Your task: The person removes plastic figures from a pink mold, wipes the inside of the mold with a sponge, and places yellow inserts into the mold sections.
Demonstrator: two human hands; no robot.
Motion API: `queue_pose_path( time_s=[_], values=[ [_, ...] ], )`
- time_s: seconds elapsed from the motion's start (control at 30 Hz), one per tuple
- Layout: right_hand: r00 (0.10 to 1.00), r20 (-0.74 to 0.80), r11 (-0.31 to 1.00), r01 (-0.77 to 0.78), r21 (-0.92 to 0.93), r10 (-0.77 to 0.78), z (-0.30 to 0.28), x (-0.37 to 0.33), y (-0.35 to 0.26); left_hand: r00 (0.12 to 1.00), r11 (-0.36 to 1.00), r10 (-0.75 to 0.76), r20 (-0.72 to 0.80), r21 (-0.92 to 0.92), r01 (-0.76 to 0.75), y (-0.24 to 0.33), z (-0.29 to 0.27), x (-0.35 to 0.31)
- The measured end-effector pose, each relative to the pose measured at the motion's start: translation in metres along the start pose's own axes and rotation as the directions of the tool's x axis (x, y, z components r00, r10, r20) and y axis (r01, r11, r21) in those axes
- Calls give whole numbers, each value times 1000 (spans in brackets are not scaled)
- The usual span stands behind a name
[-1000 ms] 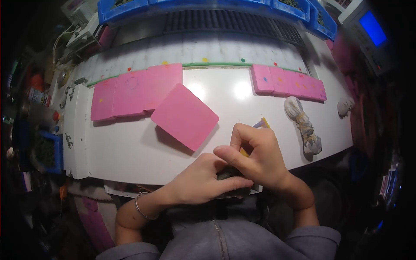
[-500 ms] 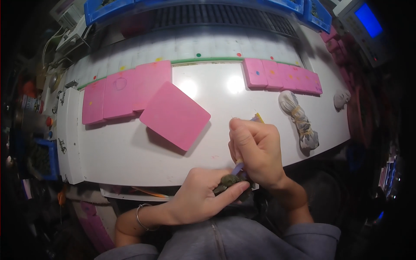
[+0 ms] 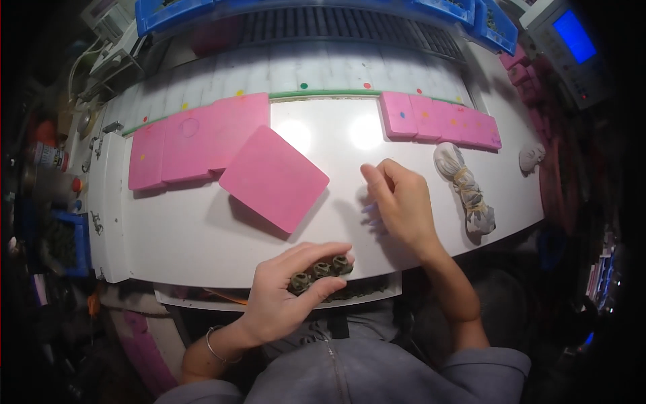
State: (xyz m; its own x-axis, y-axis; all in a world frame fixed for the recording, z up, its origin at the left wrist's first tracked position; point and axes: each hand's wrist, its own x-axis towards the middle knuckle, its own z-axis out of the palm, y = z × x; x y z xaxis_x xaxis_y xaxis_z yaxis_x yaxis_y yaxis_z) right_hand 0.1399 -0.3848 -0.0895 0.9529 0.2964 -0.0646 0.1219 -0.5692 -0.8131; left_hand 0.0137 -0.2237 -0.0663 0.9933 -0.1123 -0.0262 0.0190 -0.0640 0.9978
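In the head view, the person's left hand point(image 3: 274, 293) is curled around a row of three dark-green knobbly pieces point(image 3: 321, 270), pinned between thumb and fingers at the near edge of the bench point(image 3: 182, 236). The row's long axis slants up toward the right hand point(image 3: 405, 210), which hovers ahead and to the right, apart from it, half-curled; whether it grips the blurred lilac strip point(image 3: 371, 210) by its fingers cannot be told.
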Motion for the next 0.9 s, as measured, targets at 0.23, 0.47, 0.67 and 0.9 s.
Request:
queue_pose_path(
  time_s=[0.23, 0.47, 0.67, 0.9],
  values=[
    [934, 345, 819, -131, 559, -86, -5, -55, -28, 922, 896, 354, -158, 339, -286, -10, 9, 8],
    [980, 185, 571, -108, 814, -77, -8, -65, -24, 835, 761, 515, -195, 552, -341, -9, 2, 19],
    [985, 123, 556, -38, 830, -117, -5, -67, -20, 928, 949, 291, -233, 193, -249, -12, -2, 6],
    [994, 69, 560, -9, 829, -86, -9, -65, -14, 898, 944, 278, -341, 272, -189, -21, 3, 10]
  ],
)
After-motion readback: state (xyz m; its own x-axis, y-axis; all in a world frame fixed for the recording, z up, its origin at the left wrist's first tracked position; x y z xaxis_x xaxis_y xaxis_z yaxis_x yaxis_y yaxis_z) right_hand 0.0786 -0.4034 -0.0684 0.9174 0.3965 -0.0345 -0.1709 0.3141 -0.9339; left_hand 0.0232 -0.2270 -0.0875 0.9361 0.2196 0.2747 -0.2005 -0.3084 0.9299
